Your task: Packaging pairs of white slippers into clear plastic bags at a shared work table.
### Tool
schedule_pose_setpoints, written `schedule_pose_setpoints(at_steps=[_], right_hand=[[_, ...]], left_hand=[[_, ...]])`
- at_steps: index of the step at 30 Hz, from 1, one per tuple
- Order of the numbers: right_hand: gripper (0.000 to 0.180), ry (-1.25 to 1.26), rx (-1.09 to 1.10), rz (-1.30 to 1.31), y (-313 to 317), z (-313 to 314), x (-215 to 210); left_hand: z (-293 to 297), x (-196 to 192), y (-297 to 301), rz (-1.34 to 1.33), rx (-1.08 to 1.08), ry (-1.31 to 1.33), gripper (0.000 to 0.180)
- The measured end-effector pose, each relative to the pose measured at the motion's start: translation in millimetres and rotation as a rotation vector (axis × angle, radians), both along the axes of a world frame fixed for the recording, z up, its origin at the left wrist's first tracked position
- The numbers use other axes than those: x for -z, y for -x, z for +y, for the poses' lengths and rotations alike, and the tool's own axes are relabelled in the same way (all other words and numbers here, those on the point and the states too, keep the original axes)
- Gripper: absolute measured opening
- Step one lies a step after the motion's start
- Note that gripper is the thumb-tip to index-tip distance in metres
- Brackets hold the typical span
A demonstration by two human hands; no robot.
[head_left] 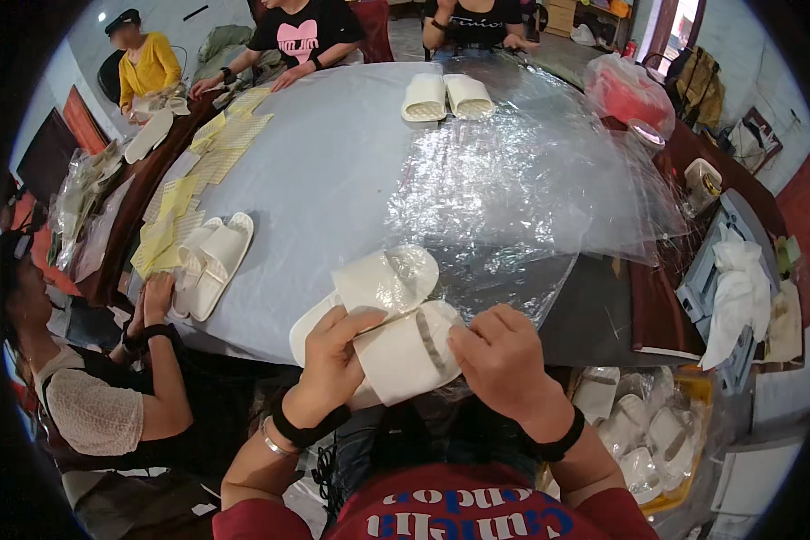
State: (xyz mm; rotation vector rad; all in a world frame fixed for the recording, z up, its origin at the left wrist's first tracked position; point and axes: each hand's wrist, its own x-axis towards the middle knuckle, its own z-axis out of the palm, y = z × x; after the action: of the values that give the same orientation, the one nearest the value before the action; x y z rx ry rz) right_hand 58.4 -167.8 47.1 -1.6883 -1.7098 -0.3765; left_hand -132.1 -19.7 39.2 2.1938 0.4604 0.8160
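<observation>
A pair of white slippers is in front of me at the near edge of the table. My left hand (pixel 331 362) is closed around the side of the nearer slipper (pixel 405 355), its thumb lying by the strap. At that slipper's right end, my right hand (pixel 502 360) has its fingers curled and pinched at the rim. The other slipper (pixel 378 281) lies just beyond, touching the nearer one, with a glossy shine on its right end. Whether thin clear film covers it I cannot tell.
Clear plastic sheets (pixel 513 171) cover the table's right half; another slipper pair (pixel 445 97) stands at the far side. More slippers (pixel 214 261) and yellow paper sheets (pixel 173 202) lie left, beside a co-worker's hands (pixel 157 297). A yellow crate (pixel 693 432) of bagged slippers stands low right.
</observation>
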Motion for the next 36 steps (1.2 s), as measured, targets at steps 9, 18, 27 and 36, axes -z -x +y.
schedule_pose_setpoints(at_steps=[9, 18, 27, 36], right_hand=[[0.015, -0.013, -0.151, -0.002, 32.1, -0.3, 5.8], [0.018, 0.062, -0.346, 0.033, 58.7, -20.9, 5.1], [0.028, 0.107, -0.376, 0.108, 25.4, -32.9, -7.1], [0.022, 0.185, 0.076, -0.193, -69.4, -12.5, -19.9]], left_hand=[[-1.9, 23.4, -62.5, -0.114, -0.074, -0.031, 0.040], [-3.3, 14.1, -132.0, -0.073, -0.094, -0.064, 0.028], [-7.1, 36.9, -130.9, 0.178, 0.064, -0.166, 0.052], [1.3, 12.2, -10.9, 0.188, 0.042, -0.116, 0.031]])
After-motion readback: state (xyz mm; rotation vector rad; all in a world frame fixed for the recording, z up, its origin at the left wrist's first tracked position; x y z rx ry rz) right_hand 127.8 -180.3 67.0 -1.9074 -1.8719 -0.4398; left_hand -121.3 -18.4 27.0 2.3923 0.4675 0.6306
